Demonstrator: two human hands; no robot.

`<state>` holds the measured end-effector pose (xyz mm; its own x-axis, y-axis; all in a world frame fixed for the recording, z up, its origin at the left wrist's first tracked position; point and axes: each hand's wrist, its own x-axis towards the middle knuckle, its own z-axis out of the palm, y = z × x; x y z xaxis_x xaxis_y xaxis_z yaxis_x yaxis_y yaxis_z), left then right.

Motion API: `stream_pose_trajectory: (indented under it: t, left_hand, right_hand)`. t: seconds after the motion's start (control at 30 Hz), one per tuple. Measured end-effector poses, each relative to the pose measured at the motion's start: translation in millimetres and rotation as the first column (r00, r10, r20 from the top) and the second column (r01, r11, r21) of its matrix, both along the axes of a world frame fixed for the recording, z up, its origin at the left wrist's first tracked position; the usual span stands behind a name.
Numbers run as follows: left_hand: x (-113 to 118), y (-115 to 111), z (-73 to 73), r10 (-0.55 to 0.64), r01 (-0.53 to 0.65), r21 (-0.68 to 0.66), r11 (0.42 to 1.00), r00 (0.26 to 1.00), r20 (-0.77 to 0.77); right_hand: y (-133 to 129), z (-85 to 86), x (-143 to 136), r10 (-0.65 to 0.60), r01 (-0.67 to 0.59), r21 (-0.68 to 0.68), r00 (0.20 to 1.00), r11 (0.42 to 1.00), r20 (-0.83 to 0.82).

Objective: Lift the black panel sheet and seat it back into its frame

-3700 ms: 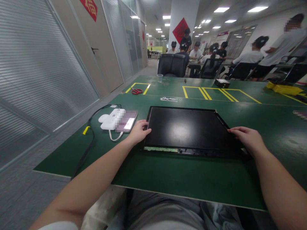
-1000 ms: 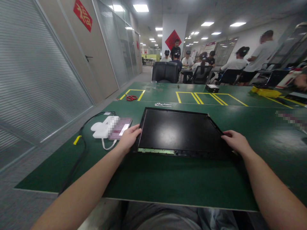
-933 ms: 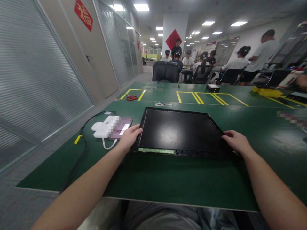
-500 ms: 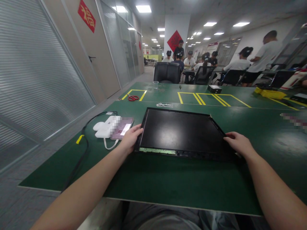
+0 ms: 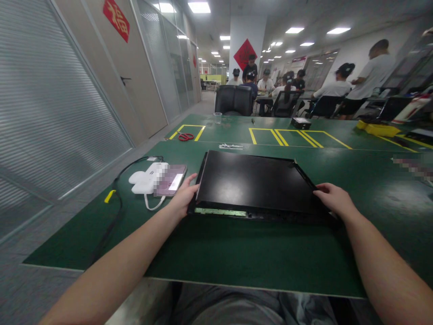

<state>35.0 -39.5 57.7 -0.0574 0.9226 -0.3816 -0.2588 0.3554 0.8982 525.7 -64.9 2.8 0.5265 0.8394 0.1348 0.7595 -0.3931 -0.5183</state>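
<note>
While the black rectangular screen panel (image 5: pixel 250 183) is lying on the green desk (image 5: pixel 253 253), the left hand (image 5: pixel 185 196) is gripping its left edge, fingers curled there, and the right hand's (image 5: pixel 333 198) fingers are pinching the right edge.

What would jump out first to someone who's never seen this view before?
Most likely the big black panel, in its dark frame on the green table, with the left hand and right hand at its two sides. Next, probably the red-handled scissors at the table's far left and the red diamond sign on the pillar behind.
</note>
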Motion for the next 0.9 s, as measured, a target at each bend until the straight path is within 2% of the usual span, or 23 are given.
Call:
stream_pose_trajectory:
  t: [0.1,0.47,0.63,0.8,0.9]
  left_hand:
    - [-1,-1,-0.8,-0.002,0.002,0.022,1.000,1.000,-0.023]
    - [-7,3,-2.5,-0.124,0.119,0.130,0.984,0.992,0.031]
    - [-10,4,-0.3,-0.082,0.074,0.176,0.982,0.996,0.036]
    - [-14,0,-2.7,-0.217,0.204,0.249,0.947,0.976,0.023]
    - [-15,-1,-4.6,-0.243,0.228,0.280,0.933,0.970,0.023]
  right_hand:
    - [0,-0.8,0,-0.002,0.002,0.004,1.000,1.000,-0.002]
    - [-2,3.3,-5,-0.003,0.003,-0.029,1.000,1.000,-0.003]
    - [-3,3.2,-4,0.009,-0.009,-0.013,1.000,1.000,-0.011]
    - [-3,2.7,-4,0.003,-0.003,0.000,1.000,1.000,-0.008]
    - [-2,1.5,-4,0.011,-0.012,0.011,1.000,1.000,0.004]
